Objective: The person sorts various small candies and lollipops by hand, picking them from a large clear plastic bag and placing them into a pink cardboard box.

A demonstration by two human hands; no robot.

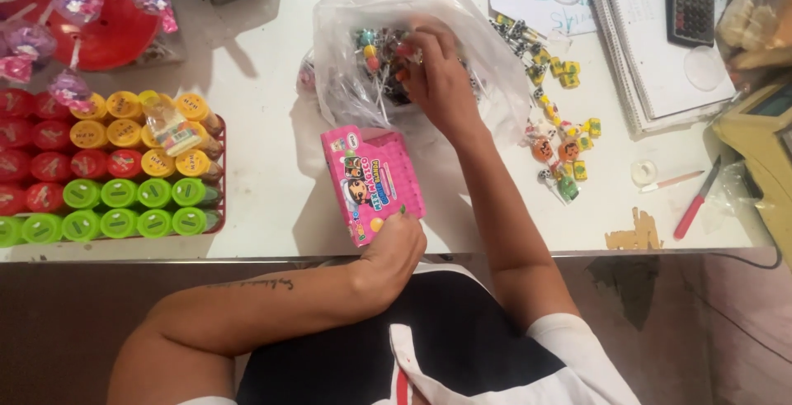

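While the left hand point(394, 244) pinches the pink box point(373, 184) steady on the tabletop point(264, 124), the right hand point(437, 75) reaches into the plastic bag point(363, 9), fingers closed on lollipops point(381, 58).

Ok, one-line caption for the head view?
Left hand steadies a pink box while right hand reaches into a clear candy bag.

The left hand point(394, 248) sits at the near edge of the table, fingers curled shut in a grip, with the bare forearm lying sideways along that edge. The right hand point(437, 75) reaches far across the table, arm nearly straight, fingers bent and pinching.
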